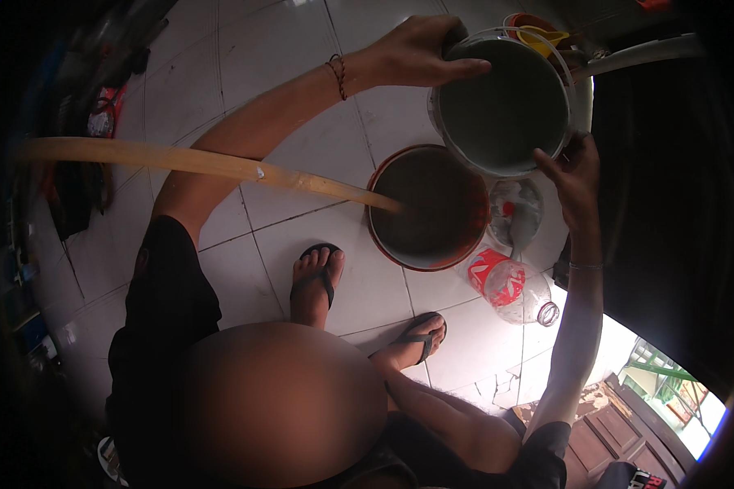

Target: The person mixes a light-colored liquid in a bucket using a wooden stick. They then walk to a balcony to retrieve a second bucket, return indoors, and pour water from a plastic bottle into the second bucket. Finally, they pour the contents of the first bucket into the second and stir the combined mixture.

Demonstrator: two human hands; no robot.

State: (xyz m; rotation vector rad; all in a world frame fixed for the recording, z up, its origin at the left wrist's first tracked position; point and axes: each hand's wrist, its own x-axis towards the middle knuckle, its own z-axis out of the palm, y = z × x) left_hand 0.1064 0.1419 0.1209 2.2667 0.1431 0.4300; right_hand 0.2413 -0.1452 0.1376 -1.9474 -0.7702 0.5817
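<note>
A pale plastic bucket (504, 106) with a wire-like handle is held up between my two hands, its grey-green inside facing me. My left hand (432, 53) grips its left rim, the thumb over the edge. My right hand (577, 175) clasps the lower right rim, thumb on the inside. Just below and to the left, an orange-brown bucket (373, 183) stands on the floor, partly covered by the pale one. A long wooden stick (285, 175) leans into it, its lower end lost in the dark contents. What lies in either bucket is too dark to tell.
An empty-looking clear bottle (510, 289) with a red label lies beside the orange-brown bucket, next to a clear round container (516, 212). A yellow scoop-like thing (542, 38) sits behind the pale bucket. My sandalled feet (318, 277) are on the tiles.
</note>
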